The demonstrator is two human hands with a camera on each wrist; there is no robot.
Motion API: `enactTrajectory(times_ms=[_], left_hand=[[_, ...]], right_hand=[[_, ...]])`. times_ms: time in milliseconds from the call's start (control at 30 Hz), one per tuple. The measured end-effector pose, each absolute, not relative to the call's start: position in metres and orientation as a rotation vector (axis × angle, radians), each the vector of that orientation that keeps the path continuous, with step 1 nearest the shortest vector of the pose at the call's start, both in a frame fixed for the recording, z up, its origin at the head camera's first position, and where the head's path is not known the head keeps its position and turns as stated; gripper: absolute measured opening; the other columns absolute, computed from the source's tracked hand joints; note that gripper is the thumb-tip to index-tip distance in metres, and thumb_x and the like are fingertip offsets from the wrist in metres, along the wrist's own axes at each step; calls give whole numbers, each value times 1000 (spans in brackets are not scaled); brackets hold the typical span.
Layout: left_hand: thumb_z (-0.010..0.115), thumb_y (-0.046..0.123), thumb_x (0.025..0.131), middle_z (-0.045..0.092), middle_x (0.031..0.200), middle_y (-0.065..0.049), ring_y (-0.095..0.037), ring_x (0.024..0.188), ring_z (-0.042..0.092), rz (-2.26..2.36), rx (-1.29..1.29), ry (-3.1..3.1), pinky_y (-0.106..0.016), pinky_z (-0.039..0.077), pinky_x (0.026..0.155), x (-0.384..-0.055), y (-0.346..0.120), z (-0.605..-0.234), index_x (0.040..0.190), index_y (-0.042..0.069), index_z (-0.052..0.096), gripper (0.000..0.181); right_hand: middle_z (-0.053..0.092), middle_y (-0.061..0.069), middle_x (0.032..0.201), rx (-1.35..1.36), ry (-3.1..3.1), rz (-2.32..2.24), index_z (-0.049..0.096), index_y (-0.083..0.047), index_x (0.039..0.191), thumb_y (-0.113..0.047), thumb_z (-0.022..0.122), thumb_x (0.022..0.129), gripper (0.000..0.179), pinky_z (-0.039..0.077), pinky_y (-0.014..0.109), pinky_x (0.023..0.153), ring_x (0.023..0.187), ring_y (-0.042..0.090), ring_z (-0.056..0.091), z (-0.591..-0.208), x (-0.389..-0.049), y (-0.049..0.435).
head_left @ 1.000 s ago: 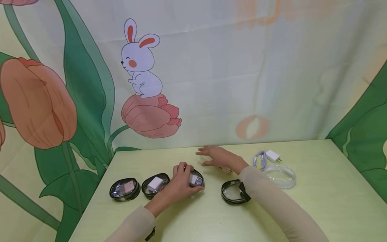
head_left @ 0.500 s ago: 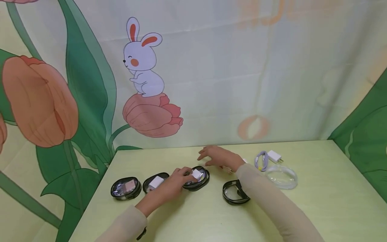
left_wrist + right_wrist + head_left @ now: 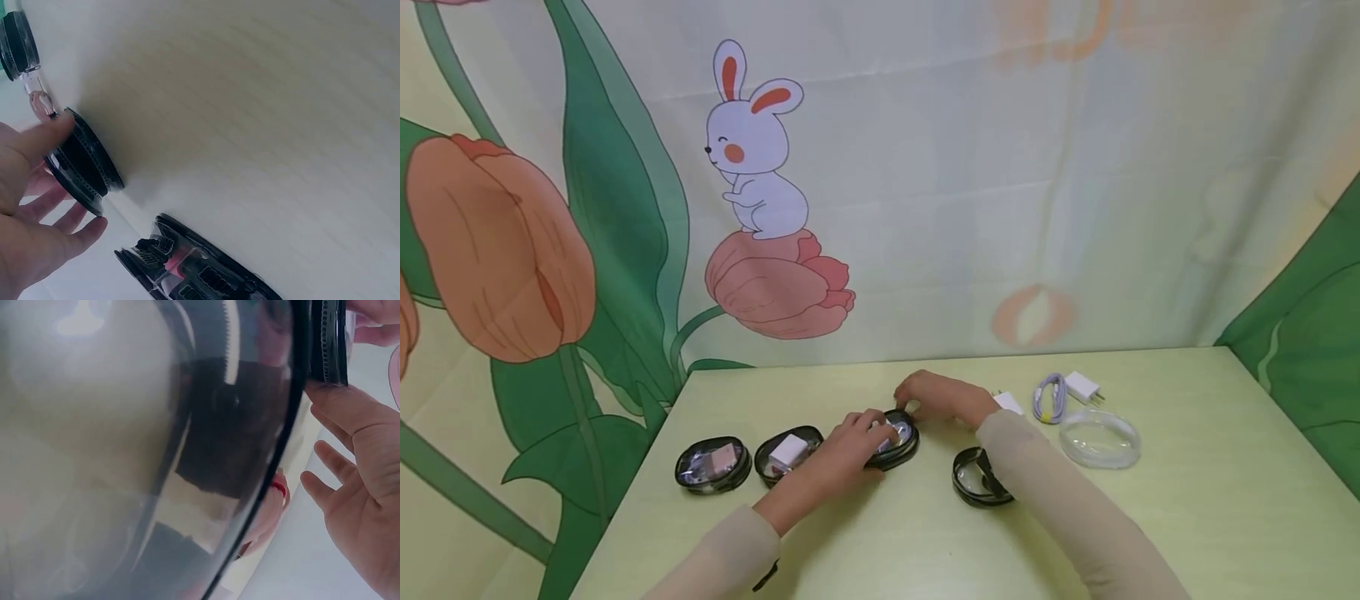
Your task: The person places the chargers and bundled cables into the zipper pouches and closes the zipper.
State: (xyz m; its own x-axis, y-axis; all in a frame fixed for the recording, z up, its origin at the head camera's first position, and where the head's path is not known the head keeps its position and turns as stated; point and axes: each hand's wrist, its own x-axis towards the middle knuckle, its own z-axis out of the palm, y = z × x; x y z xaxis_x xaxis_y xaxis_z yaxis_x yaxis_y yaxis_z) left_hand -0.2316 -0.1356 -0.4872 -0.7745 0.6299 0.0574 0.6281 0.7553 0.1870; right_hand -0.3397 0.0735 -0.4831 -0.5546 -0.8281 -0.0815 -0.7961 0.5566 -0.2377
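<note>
My left hand [image 3: 850, 446] grips a black-edged clear zip pouch [image 3: 87, 159] at mid-table, thumb on the near side and fingers on the far side. A white charger shows through the pouch's clear top, partly covered by those fingers. At the far right end of this pouch, my right hand [image 3: 943, 398] pinches its edge between thumb and index finger [image 3: 337, 403]; the other fingers stand loose. What exactly is pinched there is hidden. To the left lie two similar pouches, one with a white charger [image 3: 787, 452] and the other with a pink charger [image 3: 724, 458].
Under the right forearm sits another black-edged pouch [image 3: 973, 479]. Farther right are a white charger [image 3: 1007, 403], a coiled purple cable [image 3: 1049, 398], a second white charger [image 3: 1084, 387] and a round clear case [image 3: 1100, 440]. A pink cable loop [image 3: 40, 105] lies beyond the gripped pouch.
The right hand has come down from above the table to the far end of the pouch. The left hand shifted its fingers over the pouch and grips it around the sides again.
</note>
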Motion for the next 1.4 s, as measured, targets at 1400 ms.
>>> enactTrajectory(times_ms=[1400], left_hand=[[85,10,83,54,137,-19,-38,116,59,301,1232,2928,-48,51,99,-238,-141,-492,137,6,60,60]], right_hand=[[16,5,170,-1395,2779,118,72,-14,91,-20,62,102,16,29,69,111,154,41,13,-486,-315,73]])
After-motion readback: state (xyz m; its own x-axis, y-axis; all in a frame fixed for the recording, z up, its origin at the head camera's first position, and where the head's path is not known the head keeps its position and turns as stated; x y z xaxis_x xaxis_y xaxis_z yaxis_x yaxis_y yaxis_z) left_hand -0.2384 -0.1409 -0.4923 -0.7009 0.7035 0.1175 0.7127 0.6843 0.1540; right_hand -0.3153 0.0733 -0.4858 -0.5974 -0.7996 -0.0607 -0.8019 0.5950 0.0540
